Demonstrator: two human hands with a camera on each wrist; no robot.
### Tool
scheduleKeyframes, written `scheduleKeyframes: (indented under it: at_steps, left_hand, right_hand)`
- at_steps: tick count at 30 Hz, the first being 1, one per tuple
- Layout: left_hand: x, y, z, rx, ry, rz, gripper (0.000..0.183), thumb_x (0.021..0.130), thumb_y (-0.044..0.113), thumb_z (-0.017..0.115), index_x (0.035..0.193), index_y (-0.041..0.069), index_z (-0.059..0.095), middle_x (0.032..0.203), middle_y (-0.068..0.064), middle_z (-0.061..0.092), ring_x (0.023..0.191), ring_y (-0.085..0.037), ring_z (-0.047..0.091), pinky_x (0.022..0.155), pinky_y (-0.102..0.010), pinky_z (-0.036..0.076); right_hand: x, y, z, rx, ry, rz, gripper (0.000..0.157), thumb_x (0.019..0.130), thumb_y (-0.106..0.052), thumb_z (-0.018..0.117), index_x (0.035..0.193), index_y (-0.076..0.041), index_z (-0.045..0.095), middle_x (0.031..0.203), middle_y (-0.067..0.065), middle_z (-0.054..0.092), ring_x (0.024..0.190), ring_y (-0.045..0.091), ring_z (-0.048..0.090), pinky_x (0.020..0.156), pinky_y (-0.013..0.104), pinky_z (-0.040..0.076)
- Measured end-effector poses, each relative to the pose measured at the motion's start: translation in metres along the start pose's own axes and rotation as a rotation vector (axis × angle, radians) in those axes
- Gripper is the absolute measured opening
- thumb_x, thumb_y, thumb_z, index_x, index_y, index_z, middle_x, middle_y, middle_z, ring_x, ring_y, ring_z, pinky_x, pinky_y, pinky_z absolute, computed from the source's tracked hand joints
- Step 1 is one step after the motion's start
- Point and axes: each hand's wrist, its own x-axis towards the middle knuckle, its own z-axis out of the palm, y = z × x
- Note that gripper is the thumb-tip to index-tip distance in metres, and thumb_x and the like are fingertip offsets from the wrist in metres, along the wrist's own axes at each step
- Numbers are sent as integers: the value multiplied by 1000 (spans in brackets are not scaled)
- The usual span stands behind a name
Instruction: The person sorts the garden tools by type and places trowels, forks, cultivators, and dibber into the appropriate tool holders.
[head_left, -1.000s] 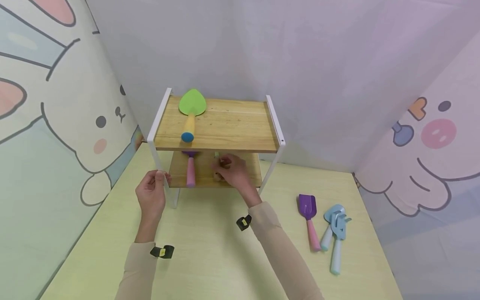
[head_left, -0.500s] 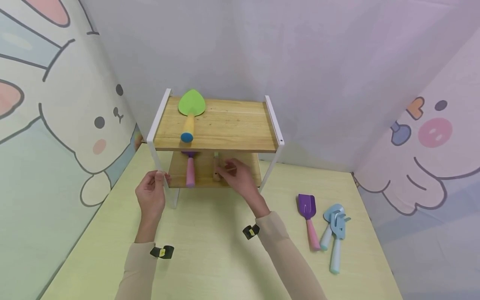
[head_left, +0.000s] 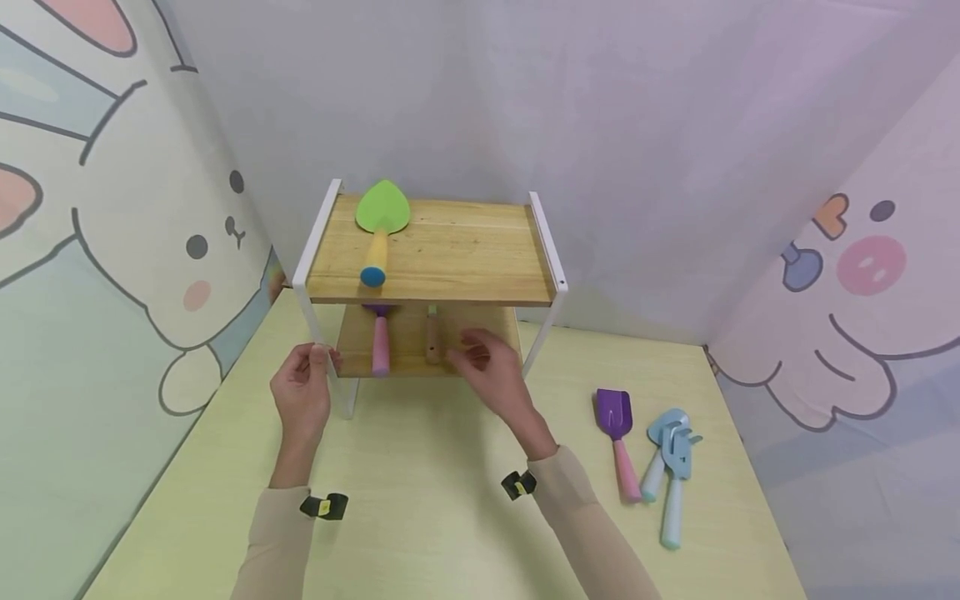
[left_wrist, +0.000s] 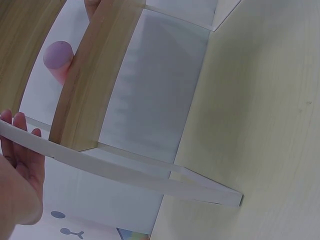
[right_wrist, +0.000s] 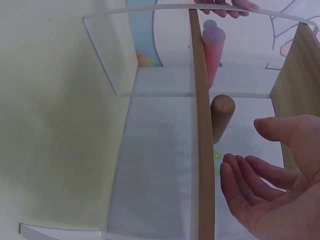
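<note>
A two-tier wooden shelf (head_left: 480, 287) with a white frame stands on the table. My left hand (head_left: 303, 387) grips the frame's front left leg (left_wrist: 120, 172), fingers curled behind it. On the lower tier lie a tool with a pink handle (head_left: 381, 346) and one with a brown wooden handle (head_left: 432, 340); the upper tier hides most of their heads. My right hand (head_left: 495, 375), fingers loosely bent and holding nothing, is just right of the wooden handle. The right wrist view shows a gap between that hand (right_wrist: 275, 185) and the wooden handle (right_wrist: 222, 117).
On the upper tier lies a green toy shovel (head_left: 384, 208) with a yellow handle. To the right on the table (head_left: 420, 500) lie a purple shovel (head_left: 615, 412) with a pink handle, a light blue fork (head_left: 677, 454) and another light blue tool (head_left: 654, 475) partly beneath it.
My right hand has let go of the wooden handle and drawn back to the right and toward me. The left hand has stayed on the leg.
</note>
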Motion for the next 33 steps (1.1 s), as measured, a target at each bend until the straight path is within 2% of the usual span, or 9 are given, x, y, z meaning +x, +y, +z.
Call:
scheduleKeyframes:
  at_steps: [7,15,23,29,33]
  left_hand:
    - [0,1,-2,-6,0,4,27,103,2,59,97,-25,55,80,3,71,75,-8,69,76,-18,57]
    - [-1,1,-1,-39,6,-7,28,103,1,60,97,-25,54,80,1,71,74,-9,69,76,-19,58]
    - [-1,0,-1,-14,6,-4,27,103,4,60,95,-22,56,80,2,71,73,-10,68,77,-19,56]
    - [-1,-1,-2,-24,-27,44,26,104,1,58,94,-23,56,80,1,71,73,-9,67,74,-18,55]
    - [-1,-1,-3,-34,-37,60,25,103,-1,58,94,-24,56,80,1,71,73,-9,68,74,-17,55]
  right_hand:
    - [-13,7,-4,7,46,-81,38,95,-12,75,126,7,63,120,21,69,94,29,71,84,39,61]
    - [-27,12,-11,-21,87,-127,43,94,-19,78,127,6,64,120,19,69,96,27,71,85,41,60]
    - [-36,18,-18,19,141,-184,38,90,-7,80,124,6,65,116,20,70,97,31,71,85,46,59]
    - [-45,2,-25,45,168,-186,35,88,6,78,120,10,64,113,29,68,94,42,69,85,57,57]
    - [-52,-13,-33,35,158,-199,34,87,10,76,119,13,64,113,31,67,93,45,68,83,57,57]
